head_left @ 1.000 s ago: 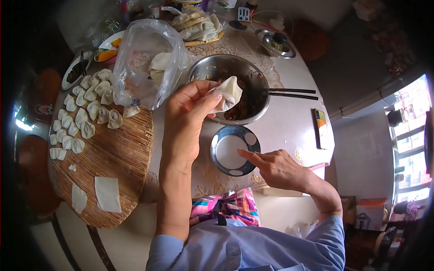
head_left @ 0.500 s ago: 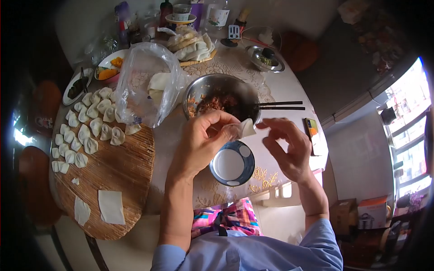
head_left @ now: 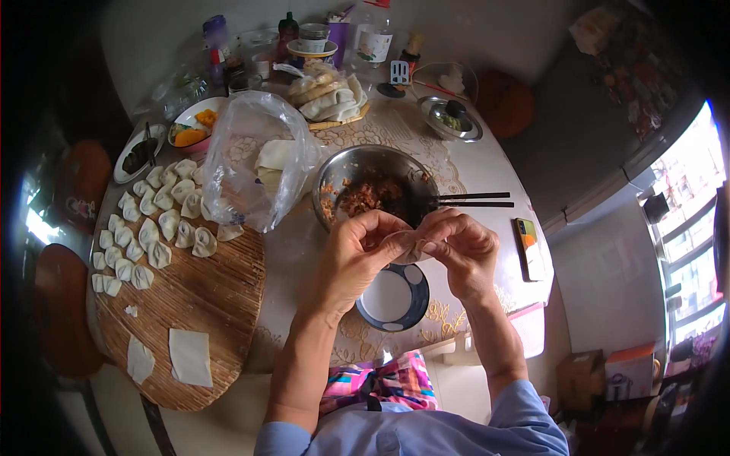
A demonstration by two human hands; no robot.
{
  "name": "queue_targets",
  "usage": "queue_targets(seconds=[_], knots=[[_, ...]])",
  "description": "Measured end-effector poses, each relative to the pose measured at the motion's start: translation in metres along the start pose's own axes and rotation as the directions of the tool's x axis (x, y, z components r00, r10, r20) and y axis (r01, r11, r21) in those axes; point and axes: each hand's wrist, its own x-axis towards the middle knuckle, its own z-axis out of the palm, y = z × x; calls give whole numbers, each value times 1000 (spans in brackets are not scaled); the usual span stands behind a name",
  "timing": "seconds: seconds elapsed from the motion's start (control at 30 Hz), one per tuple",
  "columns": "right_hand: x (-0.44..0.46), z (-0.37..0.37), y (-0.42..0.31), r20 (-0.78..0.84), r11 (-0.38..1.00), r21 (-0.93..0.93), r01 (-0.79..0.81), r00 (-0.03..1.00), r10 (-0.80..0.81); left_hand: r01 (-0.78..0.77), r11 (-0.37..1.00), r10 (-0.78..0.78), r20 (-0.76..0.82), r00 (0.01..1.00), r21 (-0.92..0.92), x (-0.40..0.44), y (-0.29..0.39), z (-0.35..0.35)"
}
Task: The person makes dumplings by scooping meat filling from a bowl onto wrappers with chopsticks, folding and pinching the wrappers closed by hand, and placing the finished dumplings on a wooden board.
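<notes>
A folded wonton (head_left: 411,256) is pinched between both hands, mostly hidden by the fingers. My left hand (head_left: 370,247) closes on its left side and my right hand (head_left: 461,247) on its right side. Just beyond the hands sits a steel bowl (head_left: 346,156) holding reddish minced filling (head_left: 371,196). Black chopsticks (head_left: 475,200) rest over its right rim. Below the hands stands a small blue-and-white bowl (head_left: 418,308). On the wooden board (head_left: 205,296) at left lie several finished wontons (head_left: 156,247) and two flat wrappers, one of them a rectangular wrapper (head_left: 190,357).
A clear plastic bag (head_left: 293,186) with stacked wrappers (head_left: 274,156) lies behind the board. Bowls of food, including one with orange pieces (head_left: 190,137), stand at the back left. A phone (head_left: 530,249) lies at the right edge, and a lidded dish (head_left: 452,119) farther back.
My right hand has moved left to meet my left hand and now grips the wonton too. Before, only my left hand held it. The view has shifted slightly.
</notes>
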Motion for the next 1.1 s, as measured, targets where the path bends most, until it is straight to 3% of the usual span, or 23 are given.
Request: queue_targets(seconds=[0.07,0.17,0.27,0.37,0.47,0.67,0.8,0.93,1.1], knots=[[1,-1,3,22,999,13,40,999,-41,1,999,0,-14,1000,35,1,-4,-1],[3,-2,6,68,988,-117,102,993,-95,4,1000,-3,23,1000,-30,2,-6,0],[9,1,-1,69,986,-163,40,997,-29,68,988,-62,48,997,-135,1,-1,1],[10,5,-5,-2,992,-125,-29,1000,29,82,989,-75,59,995,-123,1,3,1],[12,2,-6,43,967,-246,-64,996,77,1,999,1,62,998,-32,0,-2,4],[6,8,-8,43,981,-189,-41,998,50,-111,989,97,-144,985,-93,3,-10,0],[0,18,-15,26,977,-190,-96,994,103,-151,983,129,-194,972,-101,1,-6,1],[-5,31,-24,17,959,-96,-266,963,269,-185,977,160,-216,963,-105,0,-8,2],[-9,42,-10,-31,933,123,-338,939,344,-232,967,202,-239,950,-102,-2,-4,5]])
